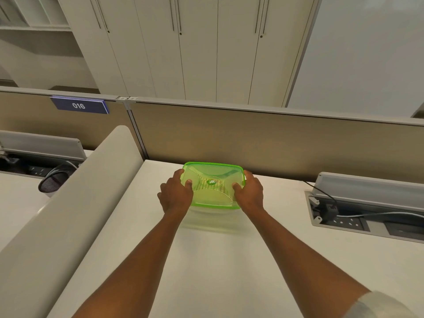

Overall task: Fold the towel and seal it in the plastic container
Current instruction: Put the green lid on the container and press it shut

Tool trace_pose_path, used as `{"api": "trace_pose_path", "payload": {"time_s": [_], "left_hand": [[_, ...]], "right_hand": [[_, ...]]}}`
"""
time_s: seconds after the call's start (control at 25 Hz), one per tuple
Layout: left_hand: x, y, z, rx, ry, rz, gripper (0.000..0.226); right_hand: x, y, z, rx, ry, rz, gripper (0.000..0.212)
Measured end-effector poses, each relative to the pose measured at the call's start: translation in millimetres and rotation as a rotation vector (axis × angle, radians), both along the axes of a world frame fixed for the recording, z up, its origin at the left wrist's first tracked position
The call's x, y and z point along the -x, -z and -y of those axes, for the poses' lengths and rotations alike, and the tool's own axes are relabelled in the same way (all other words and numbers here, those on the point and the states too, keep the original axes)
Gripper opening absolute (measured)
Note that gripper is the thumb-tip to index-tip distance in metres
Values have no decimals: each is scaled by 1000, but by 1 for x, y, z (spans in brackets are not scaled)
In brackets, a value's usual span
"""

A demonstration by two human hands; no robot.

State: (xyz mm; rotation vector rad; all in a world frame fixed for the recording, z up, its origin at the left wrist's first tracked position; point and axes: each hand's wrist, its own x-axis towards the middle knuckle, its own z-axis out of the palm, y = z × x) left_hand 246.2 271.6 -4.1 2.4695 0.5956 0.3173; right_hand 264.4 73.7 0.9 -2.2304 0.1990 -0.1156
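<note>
A clear plastic container with a translucent green lid (213, 171) stands on the white desk (206, 260), close to the beige partition. My left hand (175, 193) grips its left side, thumb resting on the lid. My right hand (250, 191) grips its right side, thumb also on the lid. The lid lies flat on top of the container. Through the lid I see pale striped material, which I cannot identify for sure as the towel.
A beige partition (252, 138) rises directly behind the container. A curved white divider (75, 203) borders the desk on the left. An open cable tray (367, 214) with sockets and cables sits at the right. A black mesh object (54, 180) lies on the neighbouring desk.
</note>
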Motion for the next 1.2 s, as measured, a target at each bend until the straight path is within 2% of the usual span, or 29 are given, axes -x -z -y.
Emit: {"api": "trace_pose_path", "payload": {"time_s": [0.12,0.32,0.52,0.76,1.2], "left_hand": [[-11,9,-1,21,15,-48,44],[-16,24,-3,79,30,-46,45],[-23,30,0,-23,74,-60,44],[-26,35,3,-132,79,-74,44],[-23,41,6,-124,81,-112,51]], "right_hand": [[-6,11,-8,84,26,-35,41],[-14,23,-12,182,3,-30,47],[-18,30,-12,204,8,-76,36],[-24,35,-10,225,-28,-56,33],[-21,44,-13,361,-24,-76,48]]}}
